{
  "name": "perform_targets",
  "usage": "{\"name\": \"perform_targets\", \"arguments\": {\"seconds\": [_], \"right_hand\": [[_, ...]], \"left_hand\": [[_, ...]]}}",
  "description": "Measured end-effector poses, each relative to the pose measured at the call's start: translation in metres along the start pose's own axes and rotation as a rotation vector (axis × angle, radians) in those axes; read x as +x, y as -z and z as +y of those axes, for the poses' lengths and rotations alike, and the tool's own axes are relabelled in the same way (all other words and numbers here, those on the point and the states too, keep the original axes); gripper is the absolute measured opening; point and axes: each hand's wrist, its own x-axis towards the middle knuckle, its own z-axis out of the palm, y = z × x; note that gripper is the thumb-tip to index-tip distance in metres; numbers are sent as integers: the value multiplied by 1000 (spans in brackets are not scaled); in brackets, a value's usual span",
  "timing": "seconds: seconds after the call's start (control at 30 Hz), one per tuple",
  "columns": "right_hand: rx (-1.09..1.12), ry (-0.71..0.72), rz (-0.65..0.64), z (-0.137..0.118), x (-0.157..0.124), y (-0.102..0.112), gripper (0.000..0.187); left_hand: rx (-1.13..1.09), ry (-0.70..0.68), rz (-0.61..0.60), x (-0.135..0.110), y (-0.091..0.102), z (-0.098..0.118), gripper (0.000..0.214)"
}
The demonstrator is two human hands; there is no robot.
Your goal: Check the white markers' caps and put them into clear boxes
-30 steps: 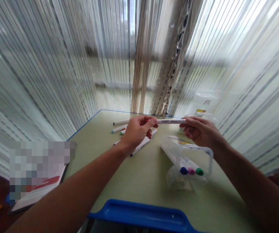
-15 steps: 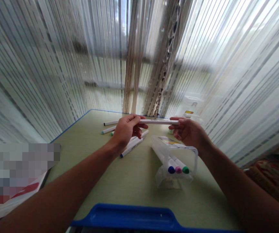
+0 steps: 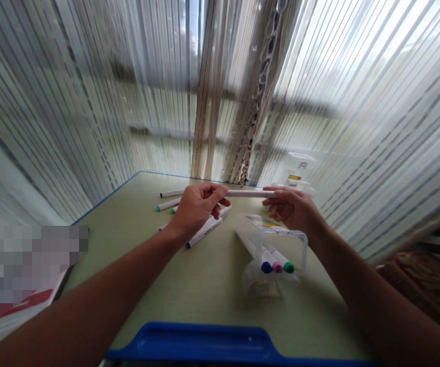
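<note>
Both hands hold one white marker (image 3: 247, 193) level above the green table (image 3: 204, 285). My left hand (image 3: 197, 206) pinches its left end, fingers closed round it. My right hand (image 3: 294, 209) grips the right end between thumb and fingertips. Below the right hand lies a clear plastic marker case (image 3: 271, 244) with three markers inside, their blue, pink and green caps (image 3: 277, 267) facing me. Several loose white markers (image 3: 204, 232) lie on the table under and beyond my left hand.
A blue plastic edge (image 3: 204, 341) runs along the table's near side. Striped sheer curtains (image 3: 89, 112) hang behind and on both sides. A white container (image 3: 298, 165) stands at the back right. Papers (image 3: 17, 311) lie at the left, partly blurred out.
The view has drifted so the table and hands sit further left and lower. Both hands keep holding the marker, and the left hand has slid slightly along it.
</note>
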Motion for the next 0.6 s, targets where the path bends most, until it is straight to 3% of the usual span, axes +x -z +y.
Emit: {"name": "perform_targets", "arguments": {"seconds": [0.6], "right_hand": [[-79,89,-16,6,0,-1,28]], "left_hand": [[70,-32,-51,-2,-1,-4,33]]}}
